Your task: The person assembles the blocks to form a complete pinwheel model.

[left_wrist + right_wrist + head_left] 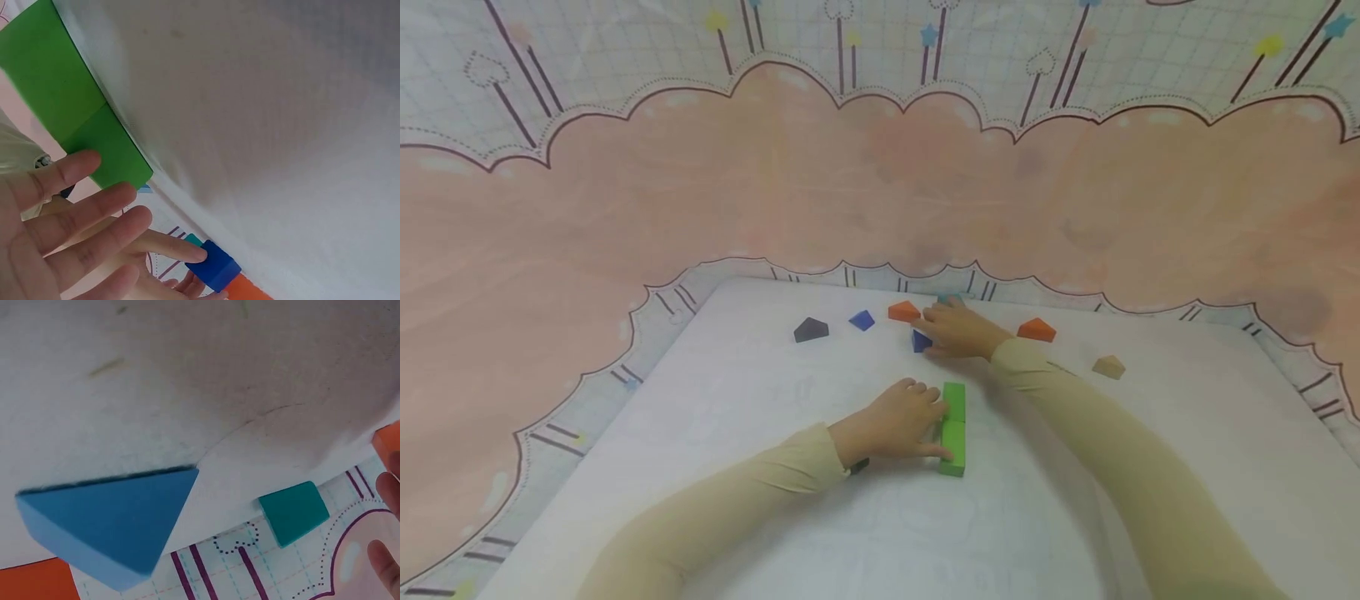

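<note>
Two green blocks (pixel 953 447) (pixel 109 147) form a straight row. My left hand (pixel 898 421) (pixel 75 225) is beside them, fingers spread, with fingertips over their left edge in the head view. Farther back, my right hand (pixel 962 331) reaches around a blue block (pixel 921 342) (pixel 214 269). In the right wrist view, this block looks like a triangular prism (pixel 115 519), and the right hand's visible fingers (pixel 381 562) stand apart from it. The left wrist view has a right fingertip overlapping the blue block; whether it touches is unclear.
Orange blocks (pixel 904 311) (pixel 1037 330), a teal block (pixel 949 297) (pixel 294 514), a dark grey block (pixel 811 330), another blue block (pixel 862 320) and a tan block (pixel 1108 367) lie toward the back. A dark block (pixel 859 467) shows under the left wrist.
</note>
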`<state>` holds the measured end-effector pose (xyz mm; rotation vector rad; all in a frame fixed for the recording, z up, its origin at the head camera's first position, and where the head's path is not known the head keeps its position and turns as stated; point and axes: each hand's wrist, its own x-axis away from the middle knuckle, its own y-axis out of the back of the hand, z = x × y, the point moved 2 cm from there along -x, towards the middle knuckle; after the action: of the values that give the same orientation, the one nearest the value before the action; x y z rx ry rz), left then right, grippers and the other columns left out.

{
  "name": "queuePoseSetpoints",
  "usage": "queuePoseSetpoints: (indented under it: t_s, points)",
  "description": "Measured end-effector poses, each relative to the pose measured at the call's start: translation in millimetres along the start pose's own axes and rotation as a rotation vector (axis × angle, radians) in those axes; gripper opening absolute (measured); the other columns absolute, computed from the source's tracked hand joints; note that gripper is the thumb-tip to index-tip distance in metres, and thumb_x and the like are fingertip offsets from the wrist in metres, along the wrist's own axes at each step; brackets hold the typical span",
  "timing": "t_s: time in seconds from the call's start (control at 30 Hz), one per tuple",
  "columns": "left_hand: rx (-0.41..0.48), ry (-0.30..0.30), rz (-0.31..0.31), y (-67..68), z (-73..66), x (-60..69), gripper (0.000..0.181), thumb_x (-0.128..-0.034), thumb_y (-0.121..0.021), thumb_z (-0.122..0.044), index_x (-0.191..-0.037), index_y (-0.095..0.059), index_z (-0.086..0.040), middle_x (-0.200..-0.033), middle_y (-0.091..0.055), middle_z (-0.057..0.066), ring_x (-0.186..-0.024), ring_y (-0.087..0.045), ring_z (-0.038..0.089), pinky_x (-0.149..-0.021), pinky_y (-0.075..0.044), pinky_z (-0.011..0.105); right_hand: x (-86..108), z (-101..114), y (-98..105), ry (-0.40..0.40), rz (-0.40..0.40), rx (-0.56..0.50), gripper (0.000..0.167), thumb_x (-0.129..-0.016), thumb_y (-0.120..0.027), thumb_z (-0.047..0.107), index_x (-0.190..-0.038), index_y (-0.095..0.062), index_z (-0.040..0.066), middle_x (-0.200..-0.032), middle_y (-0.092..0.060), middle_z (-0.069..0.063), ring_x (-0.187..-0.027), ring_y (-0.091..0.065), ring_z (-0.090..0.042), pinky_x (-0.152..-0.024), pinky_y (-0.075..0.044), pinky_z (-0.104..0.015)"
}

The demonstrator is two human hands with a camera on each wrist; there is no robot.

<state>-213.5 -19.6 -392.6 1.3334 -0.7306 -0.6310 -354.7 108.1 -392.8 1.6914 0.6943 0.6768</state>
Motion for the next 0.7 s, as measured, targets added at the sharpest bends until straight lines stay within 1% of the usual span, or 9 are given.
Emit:
queuePoseSetpoints:
  t_s: [0.17, 0.27, 0.4, 0.53, 0.63, 0.7]
  points:
    - [-0.038, -0.002, -0.010, -1.2, -1.9, -1.0, 0.064, -0.0836, -0.045, -0.070, -0.120, -0.054, -0.018, -0.114, -0.060, 0.001, -0.105, -0.056, 0.017, -0.095, -0.042, 0.034, -1.5, 0.7, -1.7, 0.024, -0.028, 0.024, 0.047, -0.092, -0.056, 0.040, -0.134, -0.050, 0.019, -0.118, -0.061, -0.006, -0.114, -0.055, -0.025, -0.108, -0.034, -0.048]
    - [-0.058, -0.005, -0.014, -2.0, -3.1, -1.4, 0.064, -0.0833, -0.044, -0.071, -0.119, -0.054, -0.018, -0.113, -0.060, 0.001, -0.104, -0.056, 0.017, -0.095, -0.042, 0.034, 1.7, 0.4, -2.8, 0.029, -0.036, 0.023, 0.046, -0.092, -0.057, 0.038, -0.132, -0.051, 0.017, -0.117, -0.061, -0.007, -0.114, -0.055, -0.025, -0.108, -0.034, -0.048]
    - [-0.063, -0.003, -0.014, -3.7, -4.1, -2.1, 0.065, -0.0833, -0.044, -0.071, -0.119, -0.053, -0.018, -0.114, -0.060, 0.001, -0.105, -0.056, 0.017, -0.094, -0.042, 0.034, 9.8, -0.9, -5.3, 0.036, -0.034, 0.032, 0.044, -0.092, -0.057, 0.039, -0.130, -0.053, 0.017, -0.116, -0.061, -0.006, -0.116, -0.054, -0.025, -0.108, -0.033, -0.050]
    - [-0.055, 0.002, -0.021, -5.5, -3.6, -2.5, 0.065, -0.0835, -0.044, -0.071, -0.120, -0.052, -0.018, -0.113, -0.060, 0.001, -0.103, -0.057, 0.017, -0.093, -0.043, 0.033, 21.1, -2.3, -7.9, 0.026, -0.029, 0.027, 0.042, -0.091, -0.059, 0.038, -0.127, -0.056, 0.017, -0.113, -0.063, -0.006, -0.113, -0.056, -0.024, -0.106, -0.035, -0.051]
    - [-0.045, 0.005, -0.026, -6.0, -3.0, -2.1, 0.065, -0.0836, -0.044, -0.071, -0.122, -0.052, -0.018, -0.112, -0.060, 0.001, -0.102, -0.057, 0.017, -0.093, -0.043, 0.033, 31.3, -2.4, -9.2, 0.019, -0.018, 0.039, 0.042, -0.089, -0.061, 0.040, -0.125, -0.057, 0.018, -0.108, -0.064, -0.005, -0.107, -0.059, -0.023, -0.103, -0.038, -0.052]
    - [-0.039, 0.004, -0.024, -6.1, -2.9, -1.5, 0.065, -0.0838, -0.044, -0.070, -0.122, -0.052, -0.018, -0.112, -0.060, 0.001, -0.102, -0.057, 0.017, -0.094, -0.043, 0.034, 38.2, -1.9, -9.5, 0.014, -0.003, 0.045, 0.043, -0.089, -0.061, 0.041, -0.125, -0.057, 0.018, -0.109, -0.064, -0.005, -0.107, -0.060, -0.024, -0.103, -0.038, -0.053]
